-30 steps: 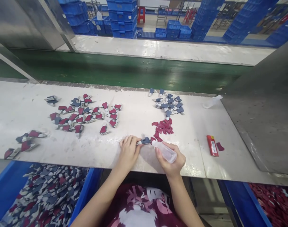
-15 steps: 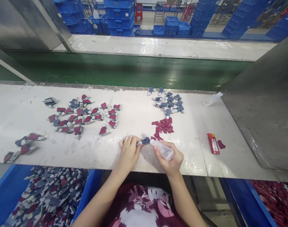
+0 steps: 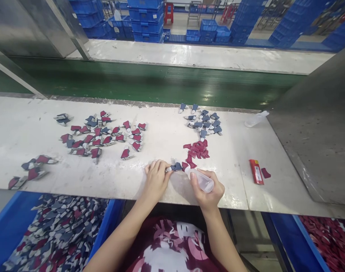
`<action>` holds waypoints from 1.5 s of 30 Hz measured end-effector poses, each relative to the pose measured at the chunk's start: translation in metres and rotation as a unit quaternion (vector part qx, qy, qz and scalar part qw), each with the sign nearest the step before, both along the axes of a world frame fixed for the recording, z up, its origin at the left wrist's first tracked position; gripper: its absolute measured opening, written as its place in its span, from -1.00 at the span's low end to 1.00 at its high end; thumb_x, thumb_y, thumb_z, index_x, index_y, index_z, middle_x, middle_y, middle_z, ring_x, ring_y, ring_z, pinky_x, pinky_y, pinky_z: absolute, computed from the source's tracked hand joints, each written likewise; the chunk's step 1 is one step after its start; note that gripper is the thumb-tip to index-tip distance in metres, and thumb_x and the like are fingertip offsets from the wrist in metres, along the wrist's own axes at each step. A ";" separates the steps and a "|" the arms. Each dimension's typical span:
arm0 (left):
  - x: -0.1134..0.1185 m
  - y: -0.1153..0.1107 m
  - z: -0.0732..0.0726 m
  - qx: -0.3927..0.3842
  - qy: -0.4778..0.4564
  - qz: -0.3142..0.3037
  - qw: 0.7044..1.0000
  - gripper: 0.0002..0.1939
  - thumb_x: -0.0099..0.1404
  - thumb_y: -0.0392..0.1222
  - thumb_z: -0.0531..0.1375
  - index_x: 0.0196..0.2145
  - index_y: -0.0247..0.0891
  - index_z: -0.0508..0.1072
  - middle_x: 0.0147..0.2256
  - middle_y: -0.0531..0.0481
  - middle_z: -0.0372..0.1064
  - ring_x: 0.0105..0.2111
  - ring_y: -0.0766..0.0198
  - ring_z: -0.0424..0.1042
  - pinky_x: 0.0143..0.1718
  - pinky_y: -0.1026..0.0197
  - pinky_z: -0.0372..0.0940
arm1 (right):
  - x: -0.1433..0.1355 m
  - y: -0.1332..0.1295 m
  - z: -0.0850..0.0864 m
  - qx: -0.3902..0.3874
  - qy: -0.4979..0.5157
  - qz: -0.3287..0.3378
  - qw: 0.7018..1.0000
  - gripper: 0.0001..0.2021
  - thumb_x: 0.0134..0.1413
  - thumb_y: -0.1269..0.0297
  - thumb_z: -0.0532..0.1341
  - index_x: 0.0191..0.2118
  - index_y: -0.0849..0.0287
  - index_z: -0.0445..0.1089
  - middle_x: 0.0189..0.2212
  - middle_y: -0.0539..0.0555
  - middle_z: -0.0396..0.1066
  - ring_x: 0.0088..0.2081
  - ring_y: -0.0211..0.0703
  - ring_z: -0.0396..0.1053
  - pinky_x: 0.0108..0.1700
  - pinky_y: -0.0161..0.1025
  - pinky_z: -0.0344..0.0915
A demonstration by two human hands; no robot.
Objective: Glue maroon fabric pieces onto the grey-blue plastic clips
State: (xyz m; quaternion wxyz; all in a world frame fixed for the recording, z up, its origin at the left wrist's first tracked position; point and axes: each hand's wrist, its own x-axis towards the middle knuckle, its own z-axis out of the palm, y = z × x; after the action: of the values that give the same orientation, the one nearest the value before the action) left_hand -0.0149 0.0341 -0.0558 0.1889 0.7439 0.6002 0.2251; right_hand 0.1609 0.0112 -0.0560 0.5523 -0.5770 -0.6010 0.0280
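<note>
Head view: bin point(image 3: 8, 226) of fabric pieces point(image 3: 56, 234)

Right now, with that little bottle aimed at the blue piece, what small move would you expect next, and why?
Probably a light squeeze. The right hand holds the clear bottle with its tip at the blue-grey piece, which the left hand pins to the white table. Red pieces lie just beyond.

This is a factory floor with an assembly line. A green conveyor belt point(image 3: 149, 83) runs across the middle of the frame behind a long, worn white workbench point(image 3: 33, 128) strewn with small cut pieces. Stacked blue plastic crates point(image 3: 145, 19) fill the top of the frame, and blue bins point(image 3: 8, 230) of parts sit at the bottom corners.
</note>
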 end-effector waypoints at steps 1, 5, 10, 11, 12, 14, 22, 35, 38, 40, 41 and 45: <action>0.000 0.000 -0.001 0.001 0.000 0.000 1.000 -0.95 0.43 -0.21 0.10 -0.17 -0.18 0.34 -0.14 -0.06 0.47 -0.09 0.07 0.37 -0.07 -0.01 0.06 | 0.000 -0.001 0.000 -0.006 0.006 -0.005 1.000 -0.86 0.06 0.25 0.36 -0.28 0.16 0.45 -0.48 0.03 0.53 -0.53 -0.19 0.49 -0.48 -0.32 0.43; 0.000 0.000 -0.002 0.005 0.003 -0.003 1.000 -0.96 0.43 -0.21 0.11 -0.17 -0.18 0.33 -0.14 -0.06 0.47 -0.09 0.07 0.36 -0.07 -0.01 0.06 | -0.001 -0.005 0.005 -0.033 0.045 -0.029 0.998 -0.85 0.07 0.21 0.34 -0.35 0.17 0.45 -0.51 0.02 0.51 -0.56 -0.20 0.45 -0.48 -0.31 0.41; 0.000 0.000 -0.002 0.005 0.007 -0.010 1.000 -0.96 0.43 -0.22 0.12 -0.17 -0.18 0.32 -0.14 -0.04 0.46 -0.09 0.07 0.36 -0.06 -0.01 0.05 | -0.004 -0.005 0.009 -0.042 0.050 -0.019 0.998 -0.84 0.07 0.19 0.34 -0.37 0.17 0.45 -0.53 0.01 0.50 -0.58 -0.22 0.43 -0.51 -0.32 0.38; 0.000 0.000 -0.001 0.005 0.008 -0.011 1.000 -0.96 0.43 -0.22 0.13 -0.16 -0.18 0.33 -0.14 -0.04 0.46 -0.09 0.07 0.36 -0.06 -0.01 0.05 | -0.005 -0.004 0.010 -0.039 0.047 -0.014 0.998 -0.85 0.07 0.20 0.34 -0.37 0.17 0.45 -0.54 0.00 0.50 -0.59 -0.22 0.43 -0.52 -0.33 0.37; 0.000 0.000 -0.001 0.006 0.009 -0.011 1.000 -0.96 0.43 -0.23 0.13 -0.16 -0.18 0.33 -0.14 -0.04 0.46 -0.08 0.07 0.36 -0.06 -0.01 0.05 | -0.006 -0.003 0.010 -0.037 0.045 -0.008 0.998 -0.85 0.07 0.20 0.34 -0.37 0.17 0.45 -0.54 0.00 0.50 -0.59 -0.22 0.43 -0.53 -0.33 0.37; 0.000 0.000 -0.001 0.009 0.010 -0.011 1.000 -0.95 0.43 -0.22 0.13 -0.16 -0.17 0.33 -0.13 -0.04 0.45 -0.08 0.07 0.35 -0.06 -0.02 0.04 | -0.008 -0.002 0.011 -0.035 0.038 0.007 0.999 -0.86 0.07 0.21 0.33 -0.36 0.17 0.45 -0.53 0.01 0.51 -0.57 -0.21 0.45 -0.52 -0.34 0.37; 0.000 -0.001 -0.002 0.009 0.013 -0.008 1.000 -0.94 0.41 -0.23 0.13 -0.16 -0.14 0.33 -0.14 -0.04 0.46 -0.08 0.05 0.37 -0.05 -0.03 0.06 | -0.014 0.001 0.007 -0.051 0.024 0.032 0.998 -0.83 0.07 0.17 0.33 -0.34 0.17 0.46 -0.51 0.02 0.53 -0.56 -0.21 0.47 -0.50 -0.32 0.42; -0.001 0.000 -0.001 0.014 0.007 -0.011 1.000 -0.95 0.42 -0.22 0.14 -0.16 -0.15 0.34 -0.16 -0.02 0.46 -0.10 0.08 0.37 -0.08 0.00 0.05 | -0.014 0.006 0.008 -0.030 0.008 0.047 0.998 -0.82 0.08 0.18 0.33 -0.28 0.18 0.47 -0.47 0.04 0.57 -0.53 -0.19 0.52 -0.49 -0.34 0.46; -0.001 0.000 0.000 0.016 0.004 -0.010 1.000 -0.96 0.42 -0.23 0.14 -0.17 -0.17 0.34 -0.17 -0.02 0.46 -0.10 0.09 0.36 -0.08 0.00 0.05 | -0.014 0.006 0.007 -0.028 0.013 0.047 0.998 -0.82 0.07 0.19 0.35 -0.28 0.19 0.47 -0.47 0.05 0.57 -0.52 -0.19 0.53 -0.47 -0.34 0.46; -0.001 0.000 0.000 0.017 0.004 -0.010 1.000 -0.96 0.41 -0.23 0.14 -0.17 -0.17 0.35 -0.16 -0.02 0.46 -0.10 0.09 0.36 -0.08 0.00 0.05 | -0.014 0.006 0.006 -0.028 0.017 0.043 0.999 -0.82 0.07 0.20 0.35 -0.28 0.19 0.47 -0.46 0.05 0.57 -0.51 -0.18 0.53 -0.46 -0.34 0.46; -0.001 0.000 0.000 0.017 0.004 -0.010 1.000 -0.96 0.41 -0.23 0.14 -0.17 -0.16 0.35 -0.16 -0.02 0.46 -0.10 0.09 0.36 -0.07 0.00 0.04 | -0.014 0.005 0.006 -0.029 0.019 0.040 0.999 -0.83 0.07 0.20 0.35 -0.28 0.19 0.47 -0.46 0.05 0.57 -0.51 -0.19 0.53 -0.46 -0.34 0.46; -0.001 0.000 0.000 0.018 0.006 -0.010 1.000 -0.95 0.41 -0.25 0.15 -0.17 -0.17 0.35 -0.16 -0.01 0.46 -0.10 0.09 0.36 -0.06 0.01 0.04 | -0.014 0.005 0.008 -0.039 0.034 0.027 0.998 -0.84 0.07 0.21 0.35 -0.29 0.19 0.47 -0.46 0.05 0.56 -0.50 -0.19 0.52 -0.44 -0.33 0.45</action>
State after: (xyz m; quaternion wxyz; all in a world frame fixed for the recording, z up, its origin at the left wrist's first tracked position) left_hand -0.0157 0.0339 -0.0561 0.1744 0.7542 0.5900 0.2297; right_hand 0.1466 0.0158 -0.0484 0.5489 -0.5803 -0.5955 0.0858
